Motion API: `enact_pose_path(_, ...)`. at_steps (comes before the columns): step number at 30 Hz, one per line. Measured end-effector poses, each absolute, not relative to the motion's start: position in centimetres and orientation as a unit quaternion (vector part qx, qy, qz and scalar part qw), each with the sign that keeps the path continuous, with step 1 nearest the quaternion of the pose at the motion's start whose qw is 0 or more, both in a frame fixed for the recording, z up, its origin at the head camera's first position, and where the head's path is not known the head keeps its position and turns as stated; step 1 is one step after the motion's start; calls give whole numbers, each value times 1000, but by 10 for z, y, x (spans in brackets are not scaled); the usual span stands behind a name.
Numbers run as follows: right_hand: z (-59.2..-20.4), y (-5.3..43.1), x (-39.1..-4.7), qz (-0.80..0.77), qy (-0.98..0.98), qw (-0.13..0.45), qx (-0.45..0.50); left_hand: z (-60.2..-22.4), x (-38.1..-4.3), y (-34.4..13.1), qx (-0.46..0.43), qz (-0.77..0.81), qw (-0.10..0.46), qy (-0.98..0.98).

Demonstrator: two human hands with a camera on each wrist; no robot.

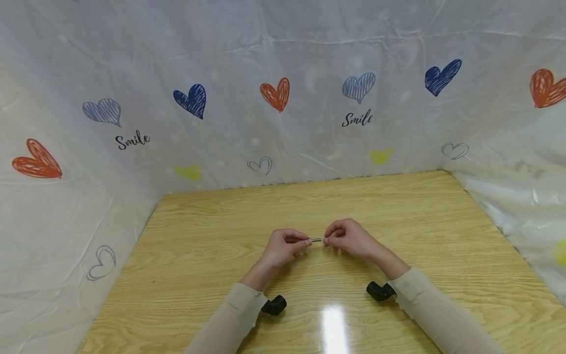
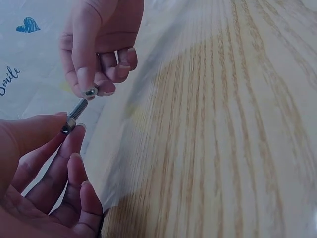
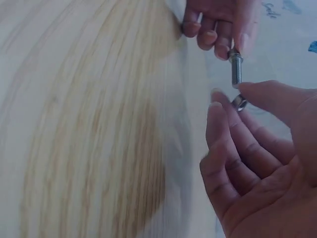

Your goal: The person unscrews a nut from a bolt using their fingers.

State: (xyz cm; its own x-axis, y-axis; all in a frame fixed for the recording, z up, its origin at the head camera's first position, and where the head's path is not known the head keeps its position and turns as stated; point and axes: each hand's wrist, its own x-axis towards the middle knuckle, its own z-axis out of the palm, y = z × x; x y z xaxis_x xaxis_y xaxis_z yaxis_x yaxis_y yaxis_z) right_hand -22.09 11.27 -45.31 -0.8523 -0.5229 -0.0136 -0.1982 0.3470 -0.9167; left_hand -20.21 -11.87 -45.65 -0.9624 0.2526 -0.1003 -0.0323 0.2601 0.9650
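Note:
My left hand point(image 1: 281, 247) pinches the head end of a silver metal bolt point(image 3: 237, 70) between thumb and fingertips. The threaded shank points across toward my right hand point(image 1: 353, 239). Between that hand's thumb and fingers sits a small metal nut point(image 3: 239, 102), its hole showing in the right wrist view. Nut and bolt tip are close together, with the nut slightly off the bolt's line in that view. In the head view the bolt is a thin grey stub between the hands, and the right fingers hide the nut.
Both hands are above a wood-grain table point(image 1: 212, 236). A white sheet point(image 1: 230, 132) printed with hearts and "Smile" hangs along its back and sides. Black curved pieces stick out at the left cuff point(image 1: 247, 295) and the right cuff point(image 1: 409, 285).

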Motion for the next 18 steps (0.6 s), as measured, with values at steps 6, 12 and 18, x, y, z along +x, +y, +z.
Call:
enact_pose_path(6, -451, 112, -220, -466, 844, 119, -236, -458, -204, -118, 74, 584, 105, 802)
enact_pose_path(12, -452, 112, -221, -415, 867, 93, -260, -459, -206, -116, 77, 553, 88, 825)
enact_pose_path(18, -454, 110, -221, -360, 883, 76, -291, -461, -208, -115, 82, 525, 86, 843)
